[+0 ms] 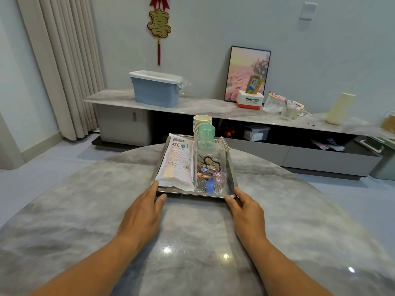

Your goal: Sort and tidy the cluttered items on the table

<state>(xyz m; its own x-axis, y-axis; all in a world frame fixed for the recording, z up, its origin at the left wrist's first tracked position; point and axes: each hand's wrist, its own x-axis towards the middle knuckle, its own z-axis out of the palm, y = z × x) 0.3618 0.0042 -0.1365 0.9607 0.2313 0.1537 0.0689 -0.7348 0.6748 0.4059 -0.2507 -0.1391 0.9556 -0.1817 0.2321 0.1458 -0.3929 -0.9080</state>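
Observation:
A steel tray (pixel 192 193) sits on the grey marble table (pixel 85 199), out past its middle. In it lie a pink pouch of straws (pixel 178 162) on the left, a clear ribbed box (pixel 210 173) of hair clips and small trinkets on the right, a stack of paper cups (pixel 201 124) and a green plastic cup (pixel 206 131) at the back. My left hand (pixel 145 210) grips the tray's near left corner, thumb along the front rim. My right hand (pixel 245 207) grips the near right corner.
Beyond the table runs a low marble TV cabinet (pixel 203 107) carrying a blue lidded storage bin (pixel 156 89), a framed picture (pixel 248 71), a Panasonic box (pixel 250 100), plastic bags and a cream vase (pixel 341 108). Curtains (pixel 59 60) hang at the left.

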